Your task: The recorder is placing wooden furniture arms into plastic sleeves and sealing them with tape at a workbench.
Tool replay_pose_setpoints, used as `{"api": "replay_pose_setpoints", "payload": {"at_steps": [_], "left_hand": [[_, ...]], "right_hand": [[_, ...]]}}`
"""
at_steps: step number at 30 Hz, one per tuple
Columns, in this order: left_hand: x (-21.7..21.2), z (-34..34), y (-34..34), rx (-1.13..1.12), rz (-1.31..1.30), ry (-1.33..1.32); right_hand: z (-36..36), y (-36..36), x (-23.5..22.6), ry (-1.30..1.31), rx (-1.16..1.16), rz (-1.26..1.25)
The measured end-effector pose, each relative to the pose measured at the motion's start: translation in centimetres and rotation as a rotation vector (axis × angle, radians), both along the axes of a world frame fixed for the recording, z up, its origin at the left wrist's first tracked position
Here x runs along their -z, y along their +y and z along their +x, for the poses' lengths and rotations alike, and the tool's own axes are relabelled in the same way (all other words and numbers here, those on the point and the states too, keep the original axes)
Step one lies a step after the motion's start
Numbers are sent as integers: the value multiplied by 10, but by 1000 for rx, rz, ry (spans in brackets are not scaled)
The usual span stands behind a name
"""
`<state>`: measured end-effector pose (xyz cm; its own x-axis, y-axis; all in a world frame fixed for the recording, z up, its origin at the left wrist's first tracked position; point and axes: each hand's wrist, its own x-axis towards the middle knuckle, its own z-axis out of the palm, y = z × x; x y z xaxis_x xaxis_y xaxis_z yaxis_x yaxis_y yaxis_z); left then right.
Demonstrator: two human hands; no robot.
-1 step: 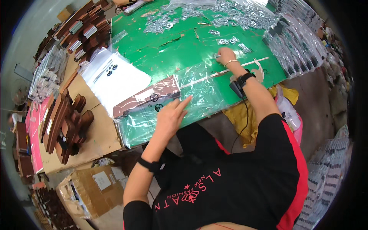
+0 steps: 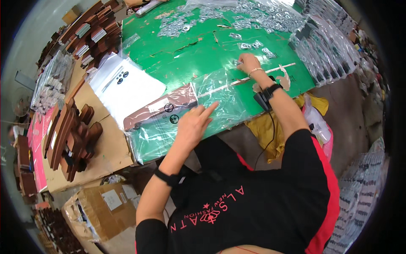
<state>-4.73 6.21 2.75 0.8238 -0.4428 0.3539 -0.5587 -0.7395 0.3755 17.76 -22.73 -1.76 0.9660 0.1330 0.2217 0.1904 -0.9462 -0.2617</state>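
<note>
The right hand, at the middle of the green table, is apparently pinching a small packet at its fingertips; whether the packet is clearing the surface cannot be told. The left hand is grasping nothing, its index finger extending over a clear bag and apparently steadying the film. Inside the bag's left part, a brown piece is lying flat at the near edge. The step in hand is seemingly the taking up of the packet; the next move is calling for a secure pinch on slippery film and a flat, settled bag. Farther out, loose packets are lying just beyond the right hand, white bags are resting at left, and brown parts are standing stacked on cardboard.
</note>
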Motion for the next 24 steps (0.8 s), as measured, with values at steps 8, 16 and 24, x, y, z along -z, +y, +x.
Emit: {"api": "replay_pose_setpoints", "payload": {"at_steps": [8,16,24], "left_hand": [[6,65,-90,204,461,-110],[0,54,-78,137,-24,-256],[7,43,-79,147,-167,-256]], "right_hand": [[-118,-10,-50,122,-42,390],[-113,0,-37,618,-751,547],[-69,66,9,933,-904,759]]}}
